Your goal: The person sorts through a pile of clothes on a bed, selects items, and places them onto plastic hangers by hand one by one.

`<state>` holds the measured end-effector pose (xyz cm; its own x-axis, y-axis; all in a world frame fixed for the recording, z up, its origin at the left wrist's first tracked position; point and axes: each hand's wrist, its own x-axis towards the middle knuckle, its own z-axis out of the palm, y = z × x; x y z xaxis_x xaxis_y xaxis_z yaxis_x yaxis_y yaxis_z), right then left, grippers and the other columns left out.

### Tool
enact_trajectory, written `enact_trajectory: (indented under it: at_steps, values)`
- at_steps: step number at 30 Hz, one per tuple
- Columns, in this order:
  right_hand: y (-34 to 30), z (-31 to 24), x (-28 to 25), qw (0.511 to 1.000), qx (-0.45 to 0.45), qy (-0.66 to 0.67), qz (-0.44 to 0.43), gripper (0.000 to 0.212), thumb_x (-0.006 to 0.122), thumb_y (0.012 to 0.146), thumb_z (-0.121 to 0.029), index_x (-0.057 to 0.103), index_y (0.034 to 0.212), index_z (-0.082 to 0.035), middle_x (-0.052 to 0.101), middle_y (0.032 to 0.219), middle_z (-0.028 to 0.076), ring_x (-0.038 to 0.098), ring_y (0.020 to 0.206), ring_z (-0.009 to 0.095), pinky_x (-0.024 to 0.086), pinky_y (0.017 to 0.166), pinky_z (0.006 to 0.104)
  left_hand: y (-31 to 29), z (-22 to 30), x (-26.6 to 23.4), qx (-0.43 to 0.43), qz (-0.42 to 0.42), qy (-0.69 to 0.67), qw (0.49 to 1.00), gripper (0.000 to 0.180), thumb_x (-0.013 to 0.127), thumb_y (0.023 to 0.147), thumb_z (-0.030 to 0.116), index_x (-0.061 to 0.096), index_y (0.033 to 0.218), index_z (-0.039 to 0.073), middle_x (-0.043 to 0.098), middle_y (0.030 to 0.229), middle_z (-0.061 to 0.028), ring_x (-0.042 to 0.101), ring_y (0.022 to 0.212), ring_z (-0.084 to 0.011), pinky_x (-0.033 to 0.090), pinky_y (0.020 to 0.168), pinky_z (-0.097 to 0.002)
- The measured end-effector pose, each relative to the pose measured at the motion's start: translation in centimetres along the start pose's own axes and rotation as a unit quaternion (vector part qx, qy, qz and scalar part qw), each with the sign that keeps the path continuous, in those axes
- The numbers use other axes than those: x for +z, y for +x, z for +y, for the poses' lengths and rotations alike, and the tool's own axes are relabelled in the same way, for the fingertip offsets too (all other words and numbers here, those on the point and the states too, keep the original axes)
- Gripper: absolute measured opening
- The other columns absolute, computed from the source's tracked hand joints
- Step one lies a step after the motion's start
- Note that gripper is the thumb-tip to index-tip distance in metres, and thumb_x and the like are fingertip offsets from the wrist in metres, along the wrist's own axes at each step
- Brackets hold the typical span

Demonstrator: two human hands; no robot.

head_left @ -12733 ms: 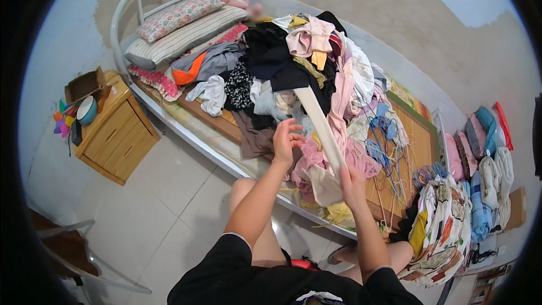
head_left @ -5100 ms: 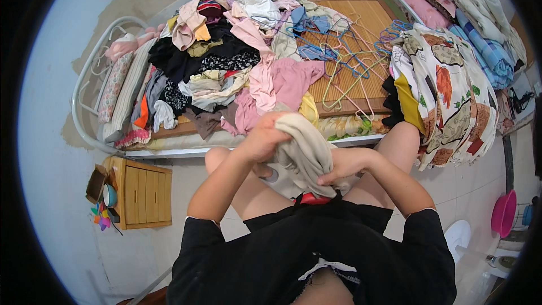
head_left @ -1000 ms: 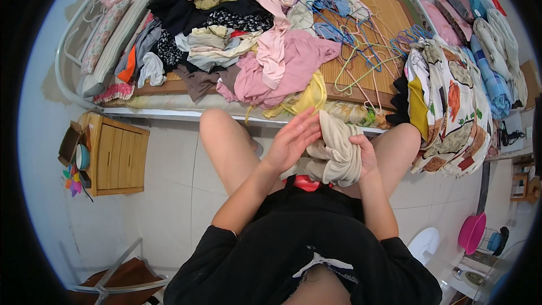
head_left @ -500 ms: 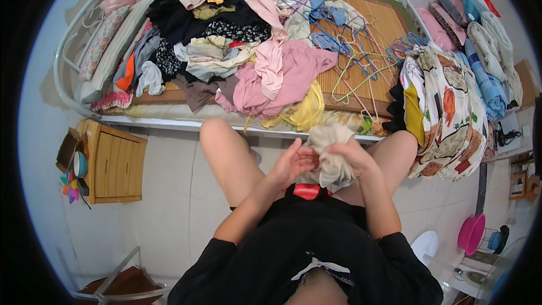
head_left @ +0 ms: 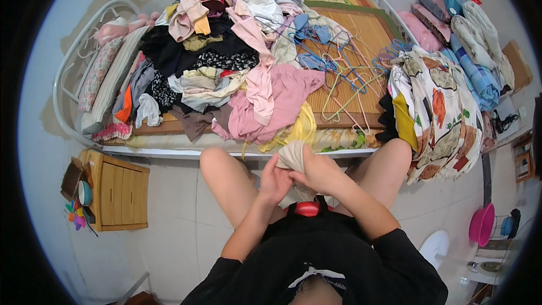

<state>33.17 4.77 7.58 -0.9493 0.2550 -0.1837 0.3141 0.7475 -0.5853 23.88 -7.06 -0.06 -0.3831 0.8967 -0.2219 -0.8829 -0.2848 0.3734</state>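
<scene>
A beige cloth garment [head_left: 292, 156], bunched into a small bundle, is between my hands just above my lap. My right hand [head_left: 320, 173] wraps round its right side, thumb reaching toward the left hand. My left hand [head_left: 275, 182] is closed against its lower left side, and the two hands nearly touch. Part of the cloth is hidden behind my fingers, so its kind cannot be told. Just beyond, at the bed's edge, lie a yellow garment [head_left: 299, 130] with straps and a pink garment [head_left: 282, 101].
Heaped clothes [head_left: 197, 59] cover the bed's left and middle. Several hangers [head_left: 344, 82] lie tangled on the bamboo mat [head_left: 361, 28]. A patterned cloth [head_left: 446, 113] hangs over the bed's right edge. A wooden cabinet [head_left: 121, 192] stands left; a pink basin [head_left: 481, 225] is right.
The beige cloth has moved left and is gathered tighter. My left hand, open beside it before, has closed against it. My right hand has shifted left with it. The view has tilted slightly.
</scene>
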Motion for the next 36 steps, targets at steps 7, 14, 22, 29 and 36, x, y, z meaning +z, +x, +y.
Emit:
enact_trajectory:
  at_steps: [7,14,22,29,36]
  values:
    - [1.0,2.9,1.7,0.855,-0.033,0.508,0.104,0.044,0.058,0.077,-0.015,0.043,0.112,0.007,0.059,0.098,0.016,0.060,0.088,0.024,0.048,0.076,0.0336,0.2,-1.8,0.4,0.022,-0.034,-0.135,0.990,0.057,0.039,0.090,0.043,0.038,0.125,-0.001,0.045,0.127,-0.0147,0.043,0.117,-0.0282,0.030,0.100,-0.0449]
    - [-0.2,4.0,1.5,0.950,-0.027,0.299,0.084,0.025,0.051,0.082,-0.015,0.057,0.099,0.003,0.061,0.093,0.014,0.059,0.090,0.027,0.045,0.080,0.0344,0.5,-1.9,0.8,-0.151,-0.006,-0.016,0.988,0.060,0.034,0.090,0.050,0.037,0.127,0.003,0.045,0.125,-0.0195,0.043,0.117,-0.0315,0.033,0.098,-0.0463]
    - [8.3,10.3,-0.8,0.880,0.074,0.028,0.469,0.035,0.061,0.075,-0.031,0.060,0.091,0.000,0.055,0.103,0.018,0.048,0.101,0.033,0.038,0.086,0.0412,-0.1,-1.4,0.8,-0.077,-0.022,0.000,0.997,0.047,0.033,0.094,0.035,0.037,0.127,0.003,0.052,0.114,-0.0262,0.051,0.107,-0.0377,0.035,0.095,-0.0503]
    - [12.8,17.2,-1.1,0.892,0.215,-0.063,0.394,0.030,0.061,0.070,-0.024,0.058,0.086,0.001,0.056,0.096,0.020,0.051,0.097,0.033,0.040,0.085,0.0403,-0.4,-0.2,2.7,-0.076,-0.009,0.032,0.997,0.044,0.036,0.093,0.036,0.034,0.131,0.015,0.056,0.107,-0.0263,0.054,0.102,-0.0371,0.040,0.092,-0.0492]
    - [5.7,14.5,-4.0,0.879,0.070,0.144,0.449,0.010,0.052,0.071,-0.011,0.051,0.075,-0.001,0.051,0.073,0.016,0.052,0.072,0.033,0.041,0.062,0.0403,-2.2,1.6,2.5,-0.019,0.045,0.045,0.998,0.043,0.036,0.092,0.037,0.033,0.131,0.019,0.057,0.102,-0.0249,0.061,0.086,-0.0345,0.047,0.082,-0.0479]
